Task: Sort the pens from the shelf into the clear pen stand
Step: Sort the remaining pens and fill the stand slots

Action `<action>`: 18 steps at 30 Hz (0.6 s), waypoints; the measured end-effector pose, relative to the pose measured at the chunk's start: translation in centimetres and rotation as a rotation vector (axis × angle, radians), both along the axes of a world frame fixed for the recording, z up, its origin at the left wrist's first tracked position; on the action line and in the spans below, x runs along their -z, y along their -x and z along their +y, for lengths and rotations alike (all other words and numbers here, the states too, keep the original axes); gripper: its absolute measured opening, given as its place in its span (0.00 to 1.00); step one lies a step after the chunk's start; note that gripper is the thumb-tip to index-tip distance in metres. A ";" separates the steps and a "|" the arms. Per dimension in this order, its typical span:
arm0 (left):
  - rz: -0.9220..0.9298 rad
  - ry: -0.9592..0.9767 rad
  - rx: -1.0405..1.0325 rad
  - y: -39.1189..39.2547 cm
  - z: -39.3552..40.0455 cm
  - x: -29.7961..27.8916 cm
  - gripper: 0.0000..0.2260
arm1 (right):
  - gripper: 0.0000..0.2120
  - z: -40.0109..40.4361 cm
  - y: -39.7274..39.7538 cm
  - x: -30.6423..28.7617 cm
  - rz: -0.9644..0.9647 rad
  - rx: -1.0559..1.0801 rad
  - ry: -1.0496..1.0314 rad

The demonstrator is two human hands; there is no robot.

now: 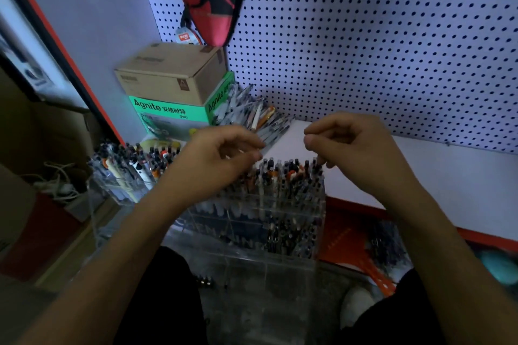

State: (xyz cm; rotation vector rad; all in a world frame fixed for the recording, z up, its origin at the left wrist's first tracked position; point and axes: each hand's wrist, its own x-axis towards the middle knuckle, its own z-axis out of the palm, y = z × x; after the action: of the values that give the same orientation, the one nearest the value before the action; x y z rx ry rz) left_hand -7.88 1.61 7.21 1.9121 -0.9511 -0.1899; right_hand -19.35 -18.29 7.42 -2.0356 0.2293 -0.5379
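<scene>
Dim light falls on a white pegboard wall (378,45) behind a white shelf (448,185) edged in red.

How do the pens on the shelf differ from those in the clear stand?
The pens on the shelf lie flat in a loose heap against the green box; the pens in the clear stand stand upright, packed in rows. The heap sits behind both hands, the stand beneath them. Both are mixed colours.

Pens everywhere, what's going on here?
A person is sorting pens. Both hands hover over the clear acrylic pen stand, already packed with upright pens. The left hand and right hand have fingers curled; whether either pinches a pen is unclear. A loose heap of pens remains on the white shelf.
</scene>
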 end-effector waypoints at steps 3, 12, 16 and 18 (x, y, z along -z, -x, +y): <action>0.010 -0.079 0.023 -2.8 -3.0 -1.3 0.07 | 0.01 -1.5 -1.8 -0.6 0.032 0.036 -0.019; -0.168 -0.642 0.111 -9.2 -12.5 0.8 0.08 | 0.01 -5.9 -5.6 3.8 0.147 0.116 -0.080; -0.399 -0.957 0.060 -10.6 -15.7 2.7 0.03 | 0.02 -8.1 -5.9 5.1 0.245 0.122 -0.060; -0.442 -1.040 -0.001 -10.7 -16.8 3.6 0.08 | 0.02 -8.9 -5.8 5.4 0.253 0.136 -0.053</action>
State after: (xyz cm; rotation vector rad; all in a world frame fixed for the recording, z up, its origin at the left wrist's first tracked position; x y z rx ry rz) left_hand 2.78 -15.23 3.62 2.9927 -1.2791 -0.3057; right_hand -13.58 -27.16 2.06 -2.0435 0.5313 -0.3511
